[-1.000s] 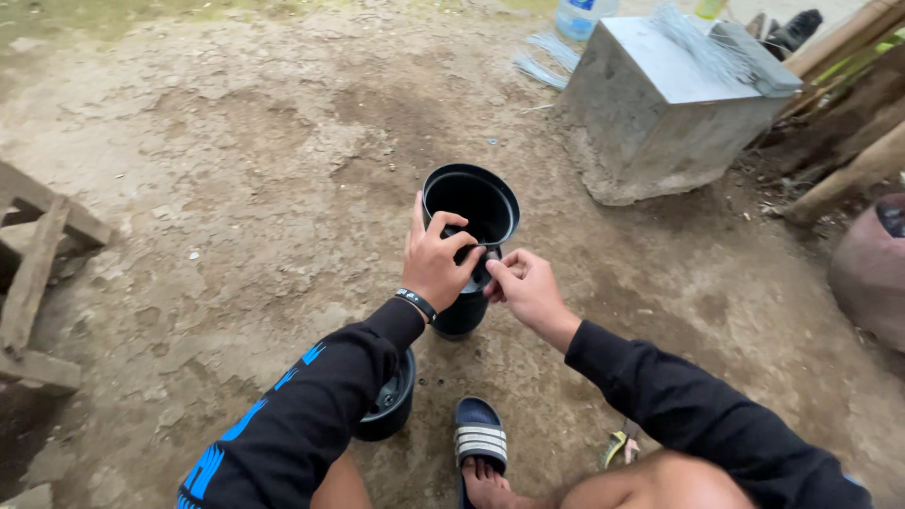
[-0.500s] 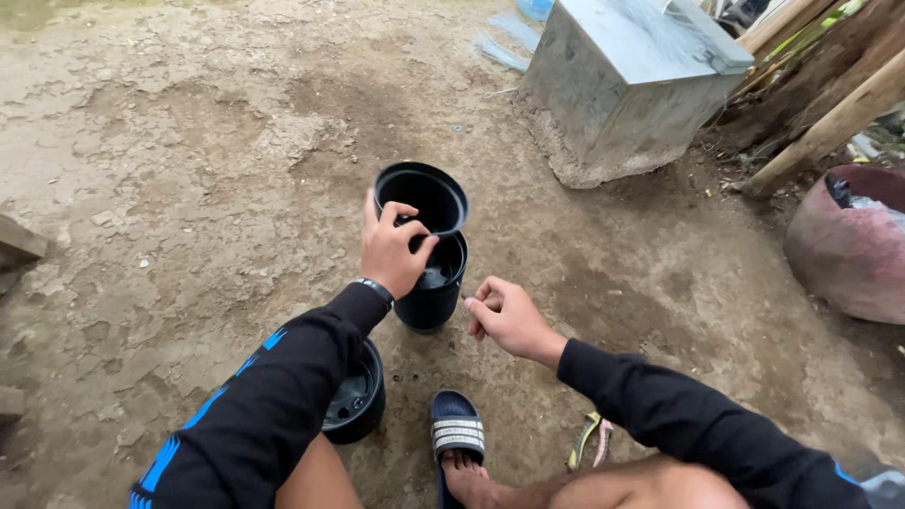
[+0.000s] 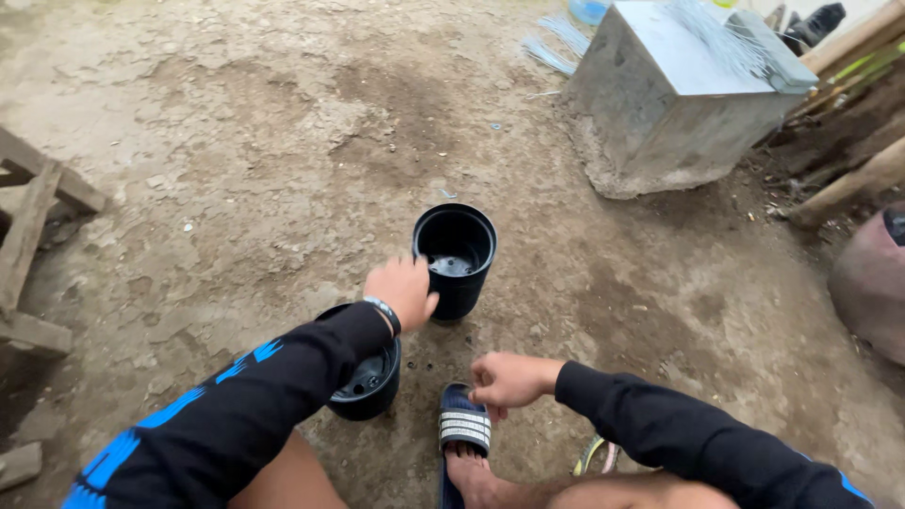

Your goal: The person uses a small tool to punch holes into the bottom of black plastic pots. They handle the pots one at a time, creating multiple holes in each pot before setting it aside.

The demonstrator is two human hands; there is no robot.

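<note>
Now, left hand (image 3: 403, 292): grip curled loosely, touching the black pot (image 3: 454, 259) wall, holding nothing.
Right hand (image 3: 509, 379): grip pinched shut, empty, over the sandal (image 3: 464, 424).
Pot: upright on the dirt ground (image 3: 283, 170).

2 black pots (image 3: 454, 259) (image 3: 368, 382), 1 concrete block (image 3: 665, 99), 1 slipper (image 3: 465, 429), 2 hands (image 3: 403, 290) (image 3: 509, 379).

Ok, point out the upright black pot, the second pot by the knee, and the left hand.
Upright black pot (image 3: 462, 283): head view, outer wall.
Second black pot (image 3: 370, 391): head view, inner wall near rim.
Left hand (image 3: 403, 290): head view, back of hand.
</note>
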